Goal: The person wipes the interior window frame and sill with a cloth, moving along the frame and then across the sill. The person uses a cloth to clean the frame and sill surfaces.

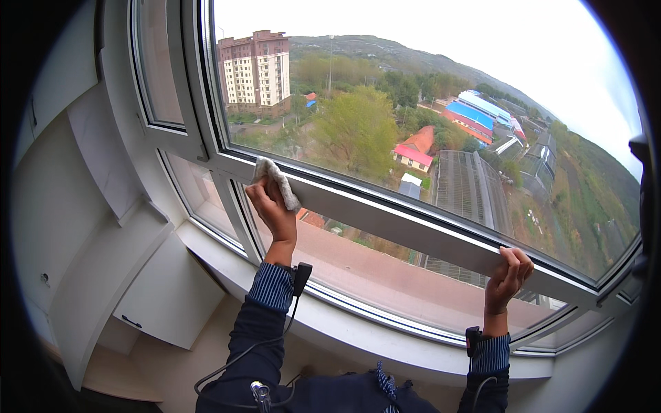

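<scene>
My left hand (pixel 275 219) is closed on a fluffy grey-white cloth (pixel 278 182). The cloth lies against the left part of the wide white crossbar (pixel 392 221) of a window frame, just under the upper pane (pixel 351 131). Farther right, my right hand (pixel 507 283) has its fingers curled over the top edge of the same crossbar, gripping it. Both forearms, in dark sleeves with striped cuffs, reach up from below. A small black device with a cable sits at each wrist.
Below the crossbar are lower panes (pixel 385 275) and a white windowsill (pixel 358 347). A narrower side window (pixel 157 62) adjoins on the left. White cabinets stand at the left, one with a dark-handled door (pixel 172 296). Buildings, trees and hills show outside.
</scene>
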